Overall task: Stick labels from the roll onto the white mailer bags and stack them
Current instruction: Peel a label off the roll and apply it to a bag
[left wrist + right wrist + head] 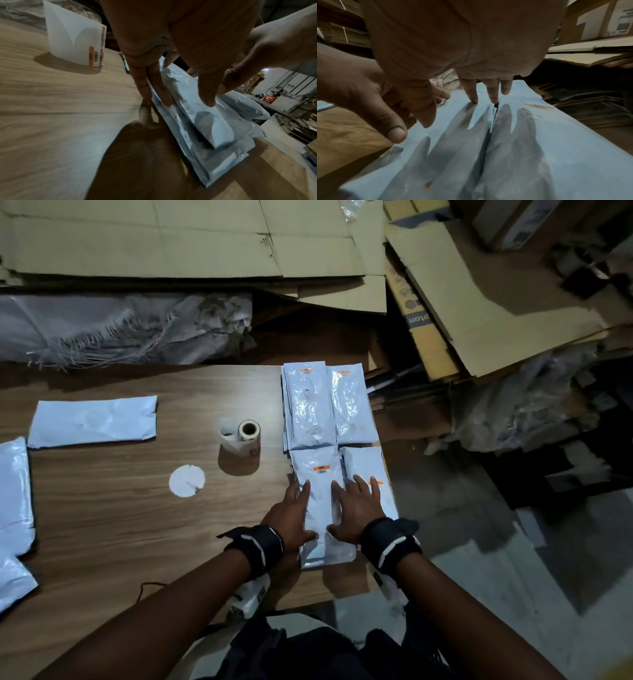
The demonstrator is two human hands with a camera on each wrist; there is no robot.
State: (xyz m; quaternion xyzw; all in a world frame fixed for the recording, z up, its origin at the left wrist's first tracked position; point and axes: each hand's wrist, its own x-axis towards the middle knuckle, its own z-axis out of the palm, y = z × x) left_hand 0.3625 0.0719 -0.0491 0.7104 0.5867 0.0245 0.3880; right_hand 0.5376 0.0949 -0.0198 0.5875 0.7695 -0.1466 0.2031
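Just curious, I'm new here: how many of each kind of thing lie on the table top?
Labelled bag stacks: 4
Unlabelled bags: 2
Label roll: 1
Paper disc: 1
Total: 8

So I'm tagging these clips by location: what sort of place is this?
Probably a packing or stockroom: flattened cardboard boxes piled behind a wooden table, stacks of labelled mailer bags, and a label roll.
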